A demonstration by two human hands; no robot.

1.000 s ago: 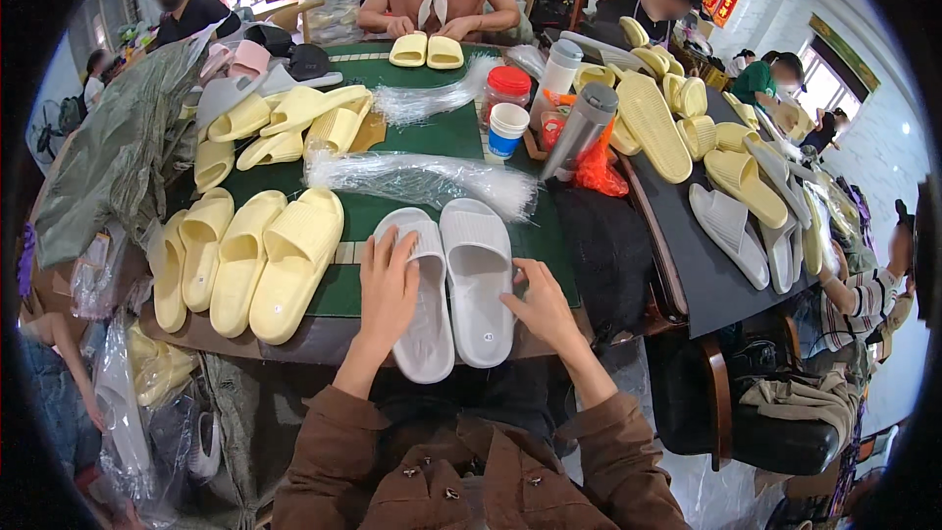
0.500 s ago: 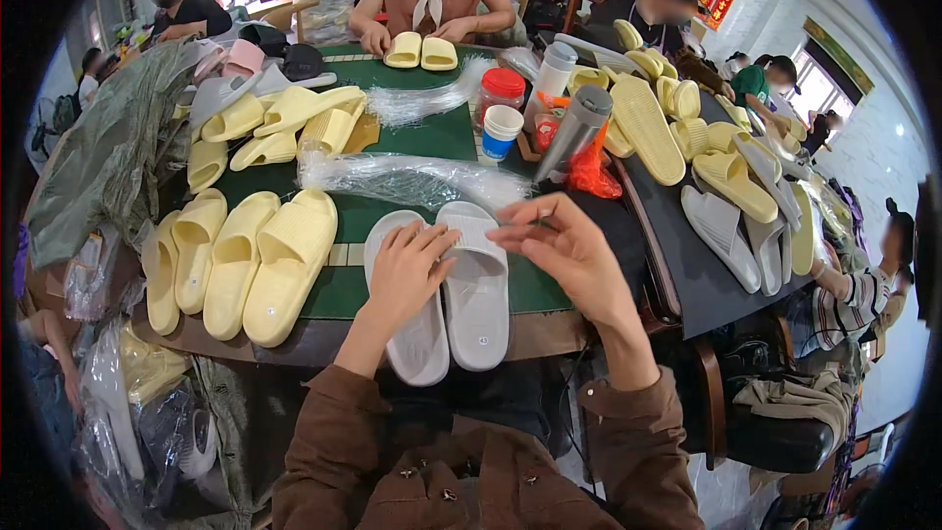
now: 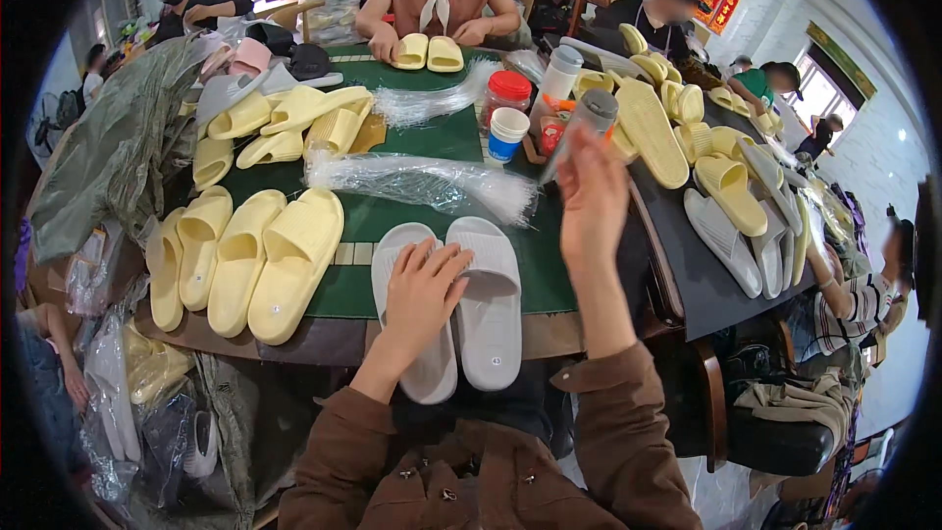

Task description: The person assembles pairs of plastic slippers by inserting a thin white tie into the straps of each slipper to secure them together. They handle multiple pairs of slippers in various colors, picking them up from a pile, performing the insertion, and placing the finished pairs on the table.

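Observation:
A pair of grey slippers lies before me, heels jutting past the table's near edge. My left hand (image 3: 422, 290) rests over the strap of the left grey slipper (image 3: 437, 383), fingers spread, their tips reaching toward the right grey slipper (image 3: 491, 344). Raised above the table to the right of the pair, my right hand (image 3: 595, 201) is smeared by motion and overlaps a grey tumbler (image 3: 596, 110) in view; whether it holds anything is not visible. Beyond the slippers lies a bundle of clear plastic strands (image 3: 412, 182).
Several yellow slippers (image 3: 299, 255) line the left side of the green mat (image 3: 343, 302), with a mixed pile behind. A blue-and-white cup (image 3: 505, 137) and red-lidded jar (image 3: 507, 88) stand beyond. More slippers cover the dark right-hand surface (image 3: 706, 304). Across the table, a person handles yellow slippers (image 3: 429, 53).
My right hand has risen away from the right grey slipper toward the tumbler, its earlier pinch now blurred. My left hand stays on the left slipper. The view has shifted slightly.

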